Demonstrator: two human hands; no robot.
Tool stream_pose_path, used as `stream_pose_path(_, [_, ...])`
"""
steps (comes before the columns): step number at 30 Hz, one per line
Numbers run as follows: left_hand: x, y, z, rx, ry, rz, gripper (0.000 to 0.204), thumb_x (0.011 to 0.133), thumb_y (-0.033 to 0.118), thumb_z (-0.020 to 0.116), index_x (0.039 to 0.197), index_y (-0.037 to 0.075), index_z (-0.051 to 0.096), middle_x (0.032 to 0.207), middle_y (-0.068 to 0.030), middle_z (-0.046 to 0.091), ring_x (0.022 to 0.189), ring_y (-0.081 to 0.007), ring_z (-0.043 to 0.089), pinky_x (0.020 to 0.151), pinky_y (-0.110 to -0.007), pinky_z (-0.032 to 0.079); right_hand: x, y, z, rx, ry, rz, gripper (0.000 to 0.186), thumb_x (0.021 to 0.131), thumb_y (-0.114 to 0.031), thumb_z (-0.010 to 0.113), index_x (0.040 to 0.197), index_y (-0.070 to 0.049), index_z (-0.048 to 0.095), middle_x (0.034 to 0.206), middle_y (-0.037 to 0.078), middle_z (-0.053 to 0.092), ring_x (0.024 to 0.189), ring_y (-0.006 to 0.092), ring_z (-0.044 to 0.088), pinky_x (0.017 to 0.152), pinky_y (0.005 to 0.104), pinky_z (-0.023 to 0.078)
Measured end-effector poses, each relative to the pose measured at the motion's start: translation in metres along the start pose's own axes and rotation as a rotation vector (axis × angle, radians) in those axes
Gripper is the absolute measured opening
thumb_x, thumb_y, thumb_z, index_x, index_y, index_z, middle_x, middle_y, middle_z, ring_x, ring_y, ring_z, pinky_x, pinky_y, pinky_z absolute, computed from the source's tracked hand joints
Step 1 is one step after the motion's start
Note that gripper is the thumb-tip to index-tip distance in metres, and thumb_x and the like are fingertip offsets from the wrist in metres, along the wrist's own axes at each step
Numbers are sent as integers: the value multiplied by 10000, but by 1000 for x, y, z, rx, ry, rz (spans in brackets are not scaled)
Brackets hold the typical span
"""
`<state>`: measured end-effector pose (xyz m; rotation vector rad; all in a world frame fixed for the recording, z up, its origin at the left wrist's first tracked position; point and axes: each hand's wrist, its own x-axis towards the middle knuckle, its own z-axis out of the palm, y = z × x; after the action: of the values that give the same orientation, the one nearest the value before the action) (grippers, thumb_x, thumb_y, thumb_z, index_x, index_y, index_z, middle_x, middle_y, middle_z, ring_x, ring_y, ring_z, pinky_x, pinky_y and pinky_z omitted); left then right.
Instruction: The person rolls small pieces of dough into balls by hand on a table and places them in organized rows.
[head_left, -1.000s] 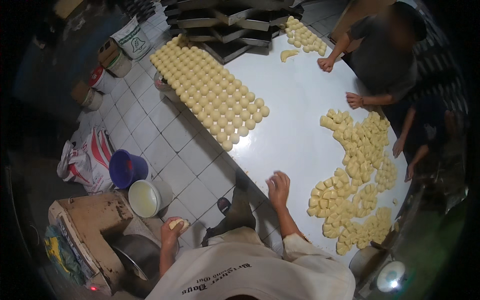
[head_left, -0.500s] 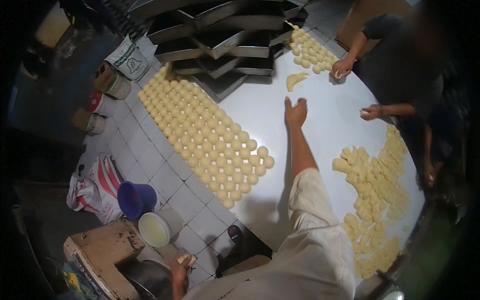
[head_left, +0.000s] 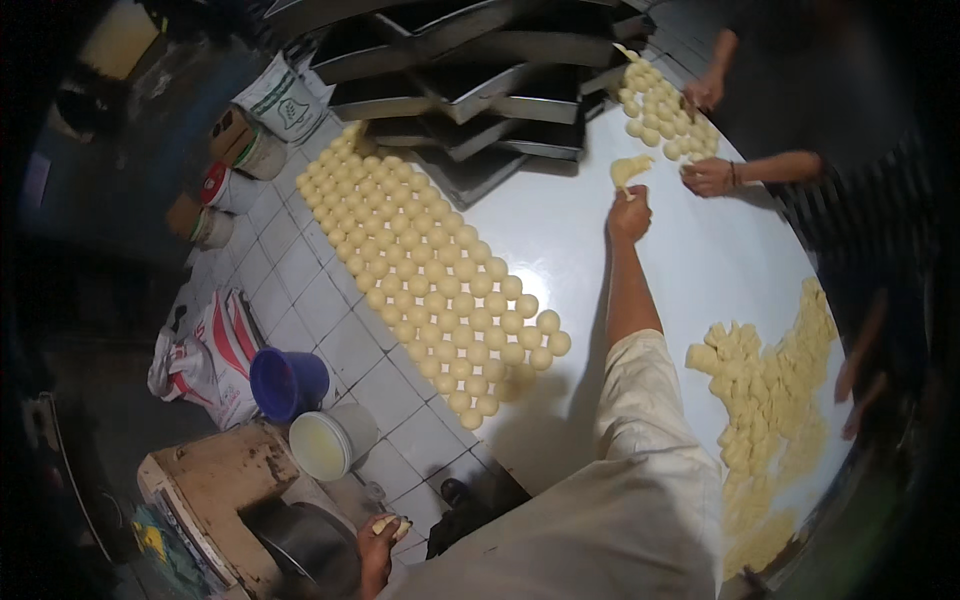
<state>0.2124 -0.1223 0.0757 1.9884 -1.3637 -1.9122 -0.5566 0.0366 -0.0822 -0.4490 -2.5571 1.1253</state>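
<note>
My right hand (head_left: 629, 214) is stretched far out over the white table, its fingers closed on the near end of a flat, irregular piece of dough (head_left: 631, 171). Low at the left, beside the table, my left hand (head_left: 377, 545) is curled around a small lump of dough (head_left: 392, 525). Rows of round dough balls (head_left: 440, 290) cover the table's left side. On the right lies a large spread of cut, flattened dough pieces (head_left: 765, 400).
Stacked dark metal trays (head_left: 470, 100) stand at the far end. Across the table, a co-worker's hand (head_left: 708, 177) is near more dough balls (head_left: 665, 110). Left of the table are a blue bucket (head_left: 288, 384), a white bucket (head_left: 330, 442), sacks (head_left: 215, 360) and a worn brown box (head_left: 215, 470).
My right hand has reached farther forward and closed on the dough piece. The co-worker's hands have shifted toward the far dough balls. The whole view has moved slightly.
</note>
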Motion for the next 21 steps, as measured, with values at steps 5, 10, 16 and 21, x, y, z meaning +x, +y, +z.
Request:
stream_pose_path(5, [17, 2, -17, 50, -69, 59, 194, 950, 8, 763, 1121, -51, 693, 1016, -149, 748, 882, -261, 766, 801, -372, 661, -46, 34, -52, -83, -187, -125, 230, 986, -294, 709, 1004, -64, 718, 968, 209, 780, 935, 455, 746, 832, 561, 577])
stream_pose_path(10, [25, -1, -38, 53, -188, 189, 193, 939, 5, 756, 1119, -37, 702, 1010, -148, 752, 866, -238, 763, 751, -334, 638, -143, 82, -139, -4, -134, -51, 236, 963, -275, 722, 973, -40, 732, 915, 227, 764, 875, 447, 743, 794, 550, 571])
stream_pose_path(16, [36, -31, -73, 115, -184, 173, 220, 924, 41, 771, 1127, -21, 713, 1030, -141, 746, 881, -229, 751, 759, -326, 626, -345, 163, -267, 42, -91, -87, 248, 972, -250, 743, 929, -19, 666, 878, 194, 692, 843, 361, 671, 789, 463, 533])
stream_pose_path(21, [15, -74, -139, 13, -131, 220, 232, 913, 27, 773, 1126, -39, 708, 1019, -143, 734, 888, -246, 741, 783, -351, 626, -441, 215, -369, -287, -291, -439, 291, 969, -261, 722, 1101, -11, 653, 1313, 232, 593, 1262, 434, 522, 1090, 574, 393])
